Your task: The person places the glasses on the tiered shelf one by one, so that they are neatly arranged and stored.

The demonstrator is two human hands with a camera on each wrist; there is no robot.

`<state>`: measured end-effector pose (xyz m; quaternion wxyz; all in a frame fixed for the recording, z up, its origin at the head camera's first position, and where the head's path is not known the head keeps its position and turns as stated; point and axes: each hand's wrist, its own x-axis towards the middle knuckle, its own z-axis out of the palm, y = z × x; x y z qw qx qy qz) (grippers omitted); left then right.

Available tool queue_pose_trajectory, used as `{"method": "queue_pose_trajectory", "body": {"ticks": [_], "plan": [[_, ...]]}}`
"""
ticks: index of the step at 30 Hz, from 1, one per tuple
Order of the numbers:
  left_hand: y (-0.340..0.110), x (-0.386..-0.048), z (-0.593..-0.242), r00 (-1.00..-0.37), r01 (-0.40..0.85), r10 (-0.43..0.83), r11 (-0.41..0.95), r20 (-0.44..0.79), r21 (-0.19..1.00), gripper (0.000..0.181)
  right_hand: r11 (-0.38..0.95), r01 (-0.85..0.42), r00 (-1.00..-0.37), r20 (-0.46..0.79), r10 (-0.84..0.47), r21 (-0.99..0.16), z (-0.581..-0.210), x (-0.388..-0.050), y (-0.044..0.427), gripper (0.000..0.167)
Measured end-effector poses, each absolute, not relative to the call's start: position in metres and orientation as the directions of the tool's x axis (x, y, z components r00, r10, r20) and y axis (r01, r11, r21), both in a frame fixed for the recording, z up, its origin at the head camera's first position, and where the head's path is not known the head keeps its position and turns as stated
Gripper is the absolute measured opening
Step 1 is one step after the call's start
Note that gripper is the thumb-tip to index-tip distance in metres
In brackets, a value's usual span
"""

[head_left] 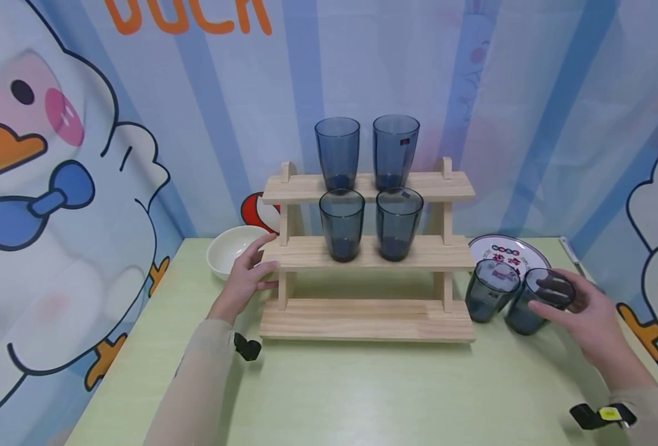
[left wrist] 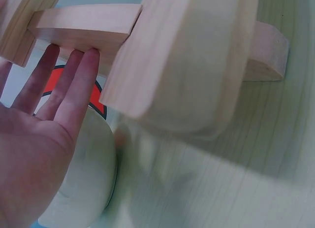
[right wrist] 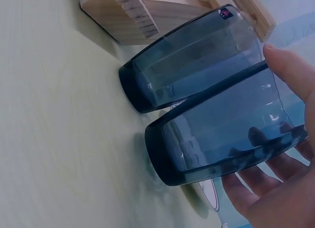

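My right hand [head_left: 591, 316] grips the rim end of a blue-grey glass [head_left: 539, 301], thumb on the near side and fingers behind, as the right wrist view shows [right wrist: 226, 124]. Beside it stands a second glass [head_left: 491, 291] with a small label. At the left end of the wooden three-tier rack [head_left: 368, 319], my left hand [head_left: 242, 279] touches the middle shelf's end and side support with its fingertips. Two glasses stand on the top shelf, among them a labelled one [head_left: 396, 152], and two on the middle shelf, the left one [head_left: 342, 226] beside another [head_left: 398, 224].
A white bowl [head_left: 225, 248] sits behind my left hand. Behind the two glasses at right lies a plate with red lettering [head_left: 530, 254], and a pen-like item [head_left: 570, 251] lies at the table's back right. A striped duck-print cloth [head_left: 223, 124] hangs behind the table.
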<state>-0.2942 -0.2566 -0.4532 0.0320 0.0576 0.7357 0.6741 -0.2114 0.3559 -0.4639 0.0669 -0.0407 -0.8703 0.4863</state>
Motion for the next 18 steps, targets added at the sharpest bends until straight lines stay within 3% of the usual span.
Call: {"method": "queue_pose_trajectory", "body": {"ticks": [8, 15, 18], "plan": [[-0.256, -0.294, -0.453, -0.992, 0.035, 0.126, 0.083, 0.024, 0.996, 0.067, 0.425, -0.052, -0.982, 0.123, 0.142, -0.904, -0.452, -0.192, 0.356, 0.078], [-0.257, -0.295, -0.454, -0.992, 0.029, 0.129, 0.099, 0.016, 0.995, 0.067, 0.361, -0.234, -0.951, 0.29, 0.109, -0.903, -0.443, -0.178, 0.349, 0.075], [-0.258, -0.295, -0.455, -0.992, 0.029, 0.128, 0.104, 0.016, 0.994, 0.066, 0.241, -0.31, -0.938, 0.337, 0.076, -0.92, -0.438, -0.175, 0.343, 0.075]]}}
